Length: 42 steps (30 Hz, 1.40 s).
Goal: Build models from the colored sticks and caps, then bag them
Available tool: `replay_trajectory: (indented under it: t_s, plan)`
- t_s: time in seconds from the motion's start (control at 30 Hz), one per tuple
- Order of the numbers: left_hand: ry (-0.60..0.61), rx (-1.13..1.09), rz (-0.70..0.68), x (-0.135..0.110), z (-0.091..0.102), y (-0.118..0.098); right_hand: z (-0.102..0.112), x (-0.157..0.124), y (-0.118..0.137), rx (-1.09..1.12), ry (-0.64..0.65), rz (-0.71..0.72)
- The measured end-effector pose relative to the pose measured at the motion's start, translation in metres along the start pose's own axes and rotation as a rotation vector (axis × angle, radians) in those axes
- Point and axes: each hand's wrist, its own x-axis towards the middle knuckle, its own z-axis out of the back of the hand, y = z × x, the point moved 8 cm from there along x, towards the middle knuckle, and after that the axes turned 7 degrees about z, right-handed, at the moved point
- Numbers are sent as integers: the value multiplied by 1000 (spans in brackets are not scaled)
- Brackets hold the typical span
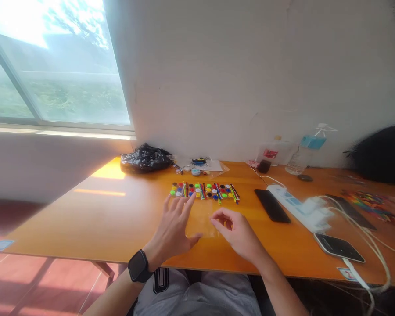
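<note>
My left hand (176,226) reaches over the table with its fingers spread and holds nothing. A dark smartwatch (139,266) is on that wrist. Opposite it, my right hand (235,228) has its fingers curled, thumb and index tips close together in a pinch; anything between them is too small to make out. Beneath and between both hands lies a clear, flat plastic piece (201,219), perhaps a bag or sheet. Just beyond the fingertips, small coloured round discs (197,192) sit in groups, with bundles of thin coloured sticks (202,192) between them.
A black plastic bag (146,159) rests at the back left beside papers (213,165) and small items. On the right are a black phone (271,205), a white power strip (294,206) with cables, another phone (339,247) and a bottle (296,161). Blurred coloured pieces (370,202) lie farther right.
</note>
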Motion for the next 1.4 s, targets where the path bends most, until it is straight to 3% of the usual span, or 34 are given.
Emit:
replay_trajectory:
  t_s: [0.2, 0.37, 0.63, 0.9, 1.03, 1.17, 1.27, 1.4]
  plan:
    - [44, 43, -132, 24, -14, -20, 23, 0, -21, 298, -97, -210]
    - [59, 46, -174, 32, -18, -35, 33, 1, -19, 327, -98, -210]
    - [19, 58, -169, 37, -10, -39, 7, 6, 1, 893, 26, -250]
    - [84, 46, -150, 30, -15, -22, -25, 13, -3, 973, 354, -375]
    - [79, 67, -104, 24, -12, 0, -35, 16, -4, 964, 368, -376]
    - [72, 122, -50, 21, 1, 40, -27, 25, -6, 901, 234, -308]
    - [58, 157, 61, 23, 22, 98, -11, 27, -16, 680, 155, -227]
    - [134, 210, 255, 27, 39, 198, 11, 22, -41, 242, 93, -91]
